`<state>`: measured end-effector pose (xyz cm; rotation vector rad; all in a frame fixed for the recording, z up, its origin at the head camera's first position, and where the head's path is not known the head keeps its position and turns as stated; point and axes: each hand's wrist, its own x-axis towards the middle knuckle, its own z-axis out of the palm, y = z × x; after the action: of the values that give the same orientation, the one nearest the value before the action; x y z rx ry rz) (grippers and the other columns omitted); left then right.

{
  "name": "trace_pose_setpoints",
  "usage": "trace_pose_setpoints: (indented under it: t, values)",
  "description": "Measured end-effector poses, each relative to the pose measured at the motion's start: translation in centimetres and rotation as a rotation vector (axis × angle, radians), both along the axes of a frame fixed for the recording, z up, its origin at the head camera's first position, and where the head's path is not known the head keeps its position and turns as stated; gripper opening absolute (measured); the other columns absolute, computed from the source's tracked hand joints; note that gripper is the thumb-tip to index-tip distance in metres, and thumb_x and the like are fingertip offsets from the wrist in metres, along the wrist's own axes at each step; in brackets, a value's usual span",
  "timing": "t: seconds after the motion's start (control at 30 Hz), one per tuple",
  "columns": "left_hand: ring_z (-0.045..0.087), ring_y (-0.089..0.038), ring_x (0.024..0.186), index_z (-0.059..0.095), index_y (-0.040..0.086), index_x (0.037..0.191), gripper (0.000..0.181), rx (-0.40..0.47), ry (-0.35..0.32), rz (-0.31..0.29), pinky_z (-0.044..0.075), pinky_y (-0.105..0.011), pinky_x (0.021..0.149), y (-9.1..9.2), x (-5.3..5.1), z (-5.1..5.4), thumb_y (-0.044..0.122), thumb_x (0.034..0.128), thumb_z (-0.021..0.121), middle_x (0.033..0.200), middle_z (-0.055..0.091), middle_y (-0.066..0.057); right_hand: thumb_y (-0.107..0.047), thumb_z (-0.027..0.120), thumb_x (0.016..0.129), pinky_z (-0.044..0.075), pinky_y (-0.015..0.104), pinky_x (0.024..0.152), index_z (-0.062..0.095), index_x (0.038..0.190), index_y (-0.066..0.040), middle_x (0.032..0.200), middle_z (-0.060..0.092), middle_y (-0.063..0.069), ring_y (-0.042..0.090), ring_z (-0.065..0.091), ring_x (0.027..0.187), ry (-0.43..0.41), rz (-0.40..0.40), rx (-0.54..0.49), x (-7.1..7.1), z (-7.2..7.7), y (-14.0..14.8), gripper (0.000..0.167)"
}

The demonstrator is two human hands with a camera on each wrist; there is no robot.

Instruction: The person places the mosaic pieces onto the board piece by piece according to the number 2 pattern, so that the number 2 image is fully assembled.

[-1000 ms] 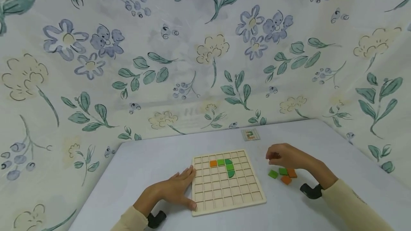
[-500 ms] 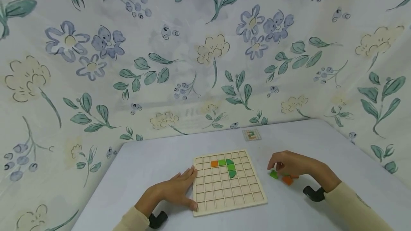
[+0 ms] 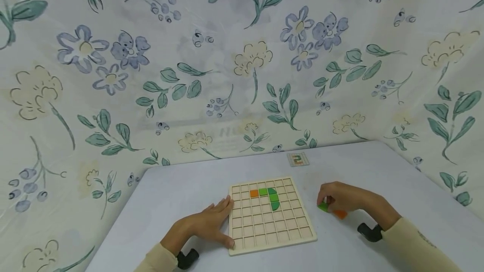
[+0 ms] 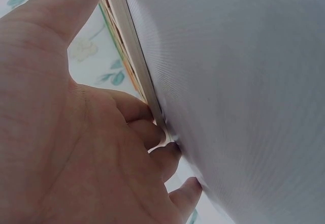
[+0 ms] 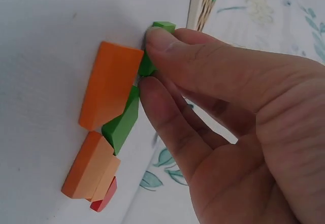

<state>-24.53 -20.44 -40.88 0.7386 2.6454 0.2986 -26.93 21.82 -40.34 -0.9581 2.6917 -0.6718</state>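
Observation:
My left hand [image 3: 206, 223] rests against the left edge of a wooden grid board [image 3: 257, 226], fingers fairly straight and thumb at the lower corner. On the board sit an orange square tile [image 3: 254, 193], green square tiles [image 3: 263, 192] and dark green rounded tiles [image 3: 275, 206]. To the right of the board, my right hand [image 3: 342, 196] pinches a green tile [image 5: 146, 64] between thumb and fingers, down at the tabletop. Beside its fingertips in the right wrist view lie an orange tile [image 5: 109, 84], another green tile [image 5: 122, 125], a second orange tile [image 5: 86, 165] and a red piece [image 5: 105, 196].
A small card [image 3: 298, 159] with a coloured grid pattern lies behind the board, near the back of the white table [image 3: 189, 184]. A floral cloth [image 3: 211, 74] hangs behind the table. Dark wrist mounts [image 3: 370, 232] stick out below both wrists.
My right hand has come down and slightly right onto the loose tiles, covering some, and now pinches a green one. The left hand stays on the board's edge. The view has shifted slightly.

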Motion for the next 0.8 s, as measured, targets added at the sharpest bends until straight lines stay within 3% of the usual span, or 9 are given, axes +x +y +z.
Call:
trace_pose_setpoints:
  t: [0.5,0.8]
  values:
    - [0.013,-0.034,0.156,0.017,-0.001,0.158,0.121,-0.005,-0.001,0.004,0.015,-0.056,0.125,0.05,0.17,0.19,0.063,0.0751,0.077,0.167,0.011,-0.02,-0.005,0.076,0.085,0.052,0.02,0.071,0.071,0.094,-0.017,0.088,0.058,-0.011,0.003,0.052,0.08,0.052,-0.015,0.033,-0.53,-0.88,-0.31,0.017]
    - [0.013,-0.035,0.156,0.017,0.0,0.159,0.122,-0.01,-0.007,0.012,0.015,-0.057,0.125,0.06,0.1,0.18,0.064,0.0746,0.077,0.167,0.011,-0.02,-0.008,0.075,0.086,0.05,0.019,0.067,0.068,0.093,-0.017,0.086,0.055,-0.009,0.006,0.05,0.077,0.062,-0.068,0.036,-0.49,-0.82,-0.58,0.013]
